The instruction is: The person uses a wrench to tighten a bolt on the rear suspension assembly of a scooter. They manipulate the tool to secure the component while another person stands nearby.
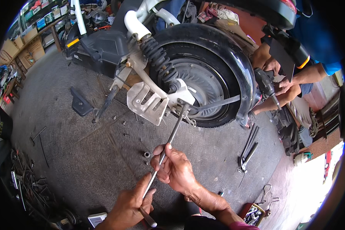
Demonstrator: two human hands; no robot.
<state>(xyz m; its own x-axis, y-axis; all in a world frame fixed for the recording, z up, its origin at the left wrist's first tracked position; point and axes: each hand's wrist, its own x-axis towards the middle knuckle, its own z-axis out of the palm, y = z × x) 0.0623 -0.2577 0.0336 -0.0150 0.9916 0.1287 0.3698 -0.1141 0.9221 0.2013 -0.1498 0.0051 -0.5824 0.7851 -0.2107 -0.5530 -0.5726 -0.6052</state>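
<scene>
A long steel socket wrench (175,130) runs from near my body up to the axle area of a scooter's rear wheel (218,80). Its far end meets the metal bracket by the hub; whether it sits on a nut is too small to tell. My right hand (176,168) has its fingers around the middle of the shaft. Lower down, my left hand (132,205) grips the shaft near its bent or crossed end. Just left of the far end is a slotted metal plate (147,102). A black coil spring shock (158,57) rises above the bracket.
At right, another person's hands hold a power drill (265,82) beside the black fender (243,73). Loose nuts and bolts lie around a socket (146,154). A black plastic cover (80,101) and a folded metal stand (247,155) rest on the floor; a toolbox (253,214) stands lower right.
</scene>
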